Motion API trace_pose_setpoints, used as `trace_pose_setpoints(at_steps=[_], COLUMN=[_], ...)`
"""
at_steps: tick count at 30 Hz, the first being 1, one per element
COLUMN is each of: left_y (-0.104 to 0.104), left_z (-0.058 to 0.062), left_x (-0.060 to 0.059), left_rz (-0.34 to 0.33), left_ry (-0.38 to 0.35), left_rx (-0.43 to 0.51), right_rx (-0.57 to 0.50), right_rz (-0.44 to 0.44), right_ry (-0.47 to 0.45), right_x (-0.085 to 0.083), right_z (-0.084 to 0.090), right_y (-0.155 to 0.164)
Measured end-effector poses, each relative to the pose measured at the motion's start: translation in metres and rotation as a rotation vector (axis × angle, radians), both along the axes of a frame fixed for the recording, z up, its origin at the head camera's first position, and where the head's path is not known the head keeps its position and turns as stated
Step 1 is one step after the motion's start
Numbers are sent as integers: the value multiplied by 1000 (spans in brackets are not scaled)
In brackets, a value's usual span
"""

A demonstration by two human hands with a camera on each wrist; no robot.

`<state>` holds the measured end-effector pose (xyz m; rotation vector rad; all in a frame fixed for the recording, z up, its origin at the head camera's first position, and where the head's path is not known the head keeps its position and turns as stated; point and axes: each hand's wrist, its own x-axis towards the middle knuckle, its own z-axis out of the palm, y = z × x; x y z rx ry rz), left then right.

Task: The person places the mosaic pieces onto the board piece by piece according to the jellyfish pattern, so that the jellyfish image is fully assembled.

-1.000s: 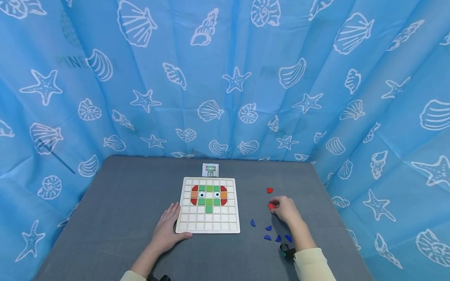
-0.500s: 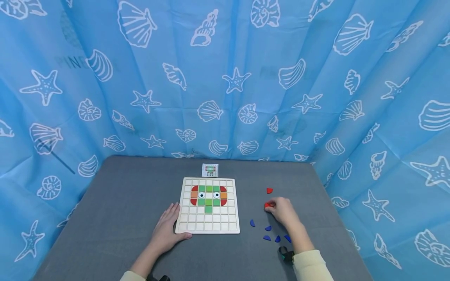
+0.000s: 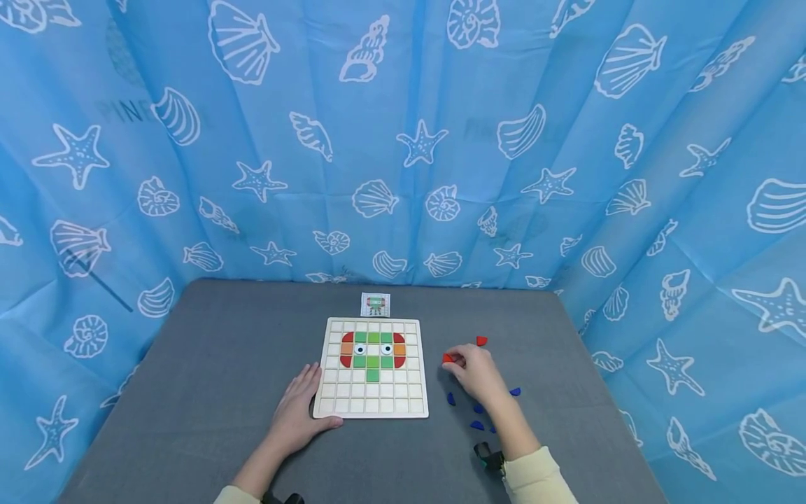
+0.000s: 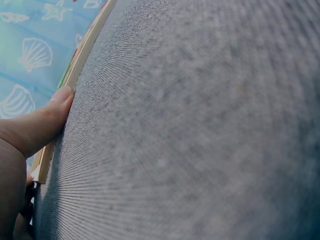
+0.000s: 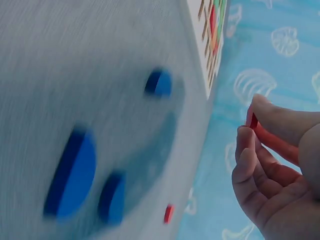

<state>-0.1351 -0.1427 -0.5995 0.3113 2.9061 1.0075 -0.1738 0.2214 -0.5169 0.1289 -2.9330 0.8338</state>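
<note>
My right hand (image 3: 478, 371) pinches a red quarter-round tile (image 3: 448, 358) between thumb and fingertips, to the right of the wooden grid board (image 3: 397, 406). In the right wrist view this red tile (image 5: 251, 119) shows edge-on, raised off the table. My left hand (image 3: 296, 408) rests at the board's near left corner, fingers straight along the left side and thumb against the near edge. That thumb (image 4: 47, 120) touches the wooden rim in the left wrist view. Green, orange and red tiles and two eye tiles form a face-like pattern on the board.
Another red tile (image 3: 481, 341) lies beyond my right hand. Several blue half-round tiles (image 3: 476, 425) are scattered near my right forearm, which partly covers some. A small picture card (image 3: 376, 305) lies behind the board. A blue shell-print curtain (image 3: 415, 210) hangs past the grey table (image 3: 220, 336).
My right hand has carried the red tile leftward, nearer to the board's right side. A blue tile right of the forearm has come into view. The left hand and board stay put.
</note>
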Motion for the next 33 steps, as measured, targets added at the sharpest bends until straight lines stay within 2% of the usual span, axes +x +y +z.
trace_pose_setpoints(at_steps=[7,16,25,33], left_y=[-1,0,-1,-1], left_z=[-2,0,0,-1], left_x=[-1,-1,-1,-1], left_rz=[2,2,2,5], left_ry=[-8,-15,-16,-30], left_rx=[-15,-10,-16,-8], right_rx=[-35,-34,-6,-37], right_rz=[79,198,197,229], right_ry=[-17,-62,-112,-137], right_x=[4,-1,-8,-11], right_z=[0,-12,-23,-27], right_y=[-37,-75,-98,-104])
